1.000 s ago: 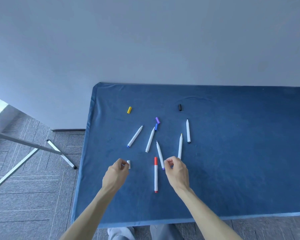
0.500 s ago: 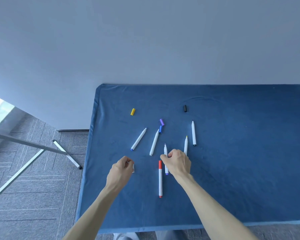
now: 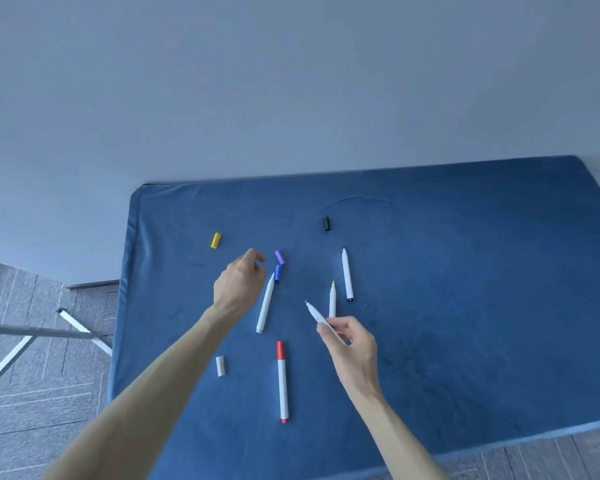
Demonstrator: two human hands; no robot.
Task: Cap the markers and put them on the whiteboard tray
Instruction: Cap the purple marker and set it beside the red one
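Our right hand now pinches an uncapped marker by its rear half, tip raised toward the far left and clear of the cloth; a second ago that marker lay flat beside the red one and the hand was only closing on it. Our left hand has let go of the white cap, which lies alone near the table's left edge, and has travelled away from us. It hangs empty with fingers loosely curled and half spread, just short of the purple cap and the blue cap, which nearly touch each other.

We judge the lifted marker to be the purple one, so the left hand's reach is for its cap, though the tip is too small to tell its colour.

Farther out, a white marker lies just right of the left hand. The yellow-tipped marker and the black marker lie side by side beyond the right hand. The yellow cap and black cap sit well apart at the far side. The red marker, already capped, rests nearest us on the table. No whiteboard tray is in view, so nothing has been delivered yet.
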